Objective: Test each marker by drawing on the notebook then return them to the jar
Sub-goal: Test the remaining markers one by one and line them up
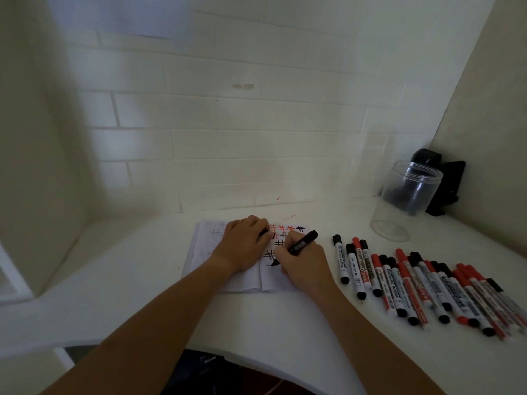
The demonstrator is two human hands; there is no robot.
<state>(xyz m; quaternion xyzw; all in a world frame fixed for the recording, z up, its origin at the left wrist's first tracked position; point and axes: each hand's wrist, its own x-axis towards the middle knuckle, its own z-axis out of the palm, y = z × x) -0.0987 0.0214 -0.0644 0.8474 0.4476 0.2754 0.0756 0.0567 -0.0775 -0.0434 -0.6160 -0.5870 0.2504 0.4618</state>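
Item: black marker (299, 246), gripped by right hand (302, 263), tip on notebook (228, 283); left hand (242, 246) pins notebook, pinching a small dark cap-like piece; risk: ink smearing under right palm.

A white bench (285, 323) is set into a corner and backed by a wall (228, 124) of white tiles. A small chipped patch (243, 86) is seen on one tile. Short red marks (289, 216) are left on the bench near the wall. A black object (445, 189) is stood in the right corner; what it is cannot be told.
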